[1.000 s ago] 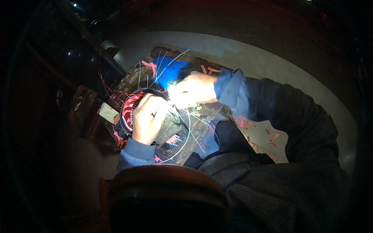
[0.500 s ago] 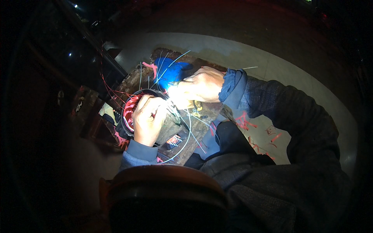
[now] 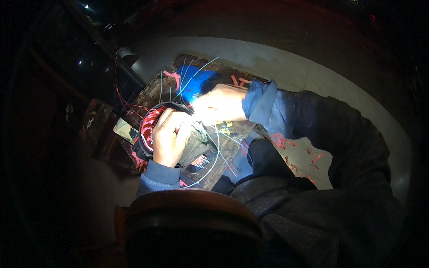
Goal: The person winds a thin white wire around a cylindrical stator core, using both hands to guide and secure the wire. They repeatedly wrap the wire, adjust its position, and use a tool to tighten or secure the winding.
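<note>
Two hands work close together: the left hand (image 3: 169, 136) grips the red coil (image 3: 151, 125) firmly, and the right hand (image 3: 220, 105), pinching thin wire (image 3: 213, 157), should keep it taut.

A round coil wound with red wire (image 3: 149, 129), ringed by a dark rim, sits left of the frame's centre on a worn wooden board (image 3: 232, 134), tilted toward the camera and half covered. Thin pale wires (image 3: 213, 154) curve away from it, looping toward the lower middle and fanning up toward the upper centre.
</note>
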The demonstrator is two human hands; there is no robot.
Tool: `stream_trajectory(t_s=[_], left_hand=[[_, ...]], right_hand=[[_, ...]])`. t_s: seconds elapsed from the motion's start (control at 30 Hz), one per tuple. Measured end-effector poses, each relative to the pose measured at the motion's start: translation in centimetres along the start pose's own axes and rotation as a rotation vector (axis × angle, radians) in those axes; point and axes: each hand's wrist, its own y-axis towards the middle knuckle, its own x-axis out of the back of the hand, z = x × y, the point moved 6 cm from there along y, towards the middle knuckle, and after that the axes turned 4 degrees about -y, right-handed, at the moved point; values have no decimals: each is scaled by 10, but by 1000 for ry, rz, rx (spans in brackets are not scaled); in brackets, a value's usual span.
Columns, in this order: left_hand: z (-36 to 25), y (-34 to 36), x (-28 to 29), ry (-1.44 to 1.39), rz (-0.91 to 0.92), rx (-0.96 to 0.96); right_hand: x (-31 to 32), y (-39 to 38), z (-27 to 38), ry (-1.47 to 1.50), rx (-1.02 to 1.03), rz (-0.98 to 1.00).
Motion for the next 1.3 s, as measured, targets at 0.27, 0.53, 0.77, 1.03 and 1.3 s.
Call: stream_trajectory(t_s=[0.27, 0.53, 0.77, 1.03, 1.3], left_hand=[[2, -1, -1, -35, 1, 18], [2, -3, -3, -7, 45, 25], [1, -1, -3, -22, -8, -17], [-1, -2, -2, 24, 10, -48], [2, -2, -3, 20, 12, 2]], right_hand=[[-4, -12, 10, -404, 205, -79], [-29, -2, -27, 490, -312, 439], [-2, -15, 12, -421, 148, -184], [-31, 0, -23, 524, -250, 369], [-4, -9, -4, -23, 128, -132]])
